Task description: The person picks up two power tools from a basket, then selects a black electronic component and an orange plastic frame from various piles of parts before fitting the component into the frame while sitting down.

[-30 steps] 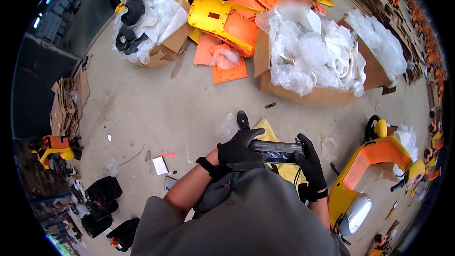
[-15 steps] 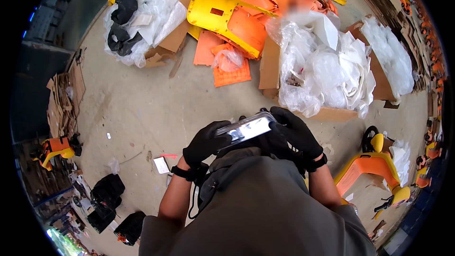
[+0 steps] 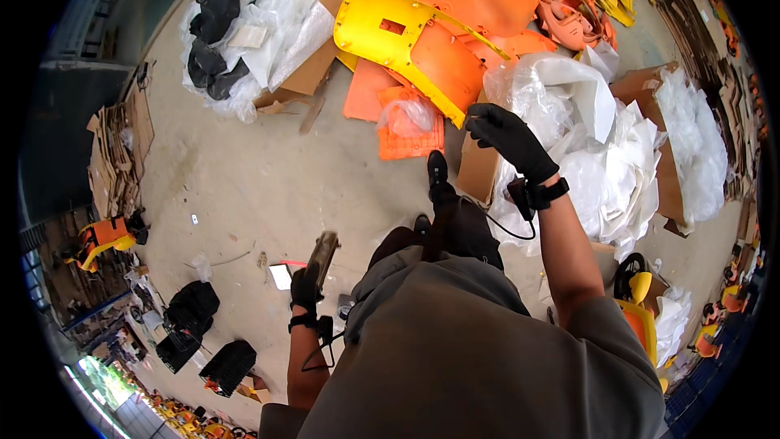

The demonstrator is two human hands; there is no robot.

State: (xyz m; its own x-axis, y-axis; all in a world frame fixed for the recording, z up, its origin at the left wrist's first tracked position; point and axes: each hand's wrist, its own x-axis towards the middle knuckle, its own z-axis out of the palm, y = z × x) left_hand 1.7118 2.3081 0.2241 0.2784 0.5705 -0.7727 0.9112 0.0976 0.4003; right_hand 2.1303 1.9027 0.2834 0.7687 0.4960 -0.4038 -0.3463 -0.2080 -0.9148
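My left hand [image 3: 306,288] has swung out left, clamped on the near end of the slim case [image 3: 325,258], freeing my right hand [image 3: 505,135], now stretched far, loosely part-open, apparently empty, near the yellow panel [image 3: 366,20].

The left hand [image 3: 306,287], in a black glove, grips a slim, oblong, brownish case [image 3: 324,258] above the grey concrete floor [image 3: 219,187]. The black-gloved right hand [image 3: 510,140], fingers partly bent, is raised just beside the lower end of a yellow moulded plastic panel [image 3: 398,47], though contact cannot be told. Next to it, crumpled translucent plastic film [image 3: 589,175] fills an open brown cardboard box [image 3: 479,164], while black strips [image 3: 214,12] lie on white wrapping [image 3: 280,36] farther left.
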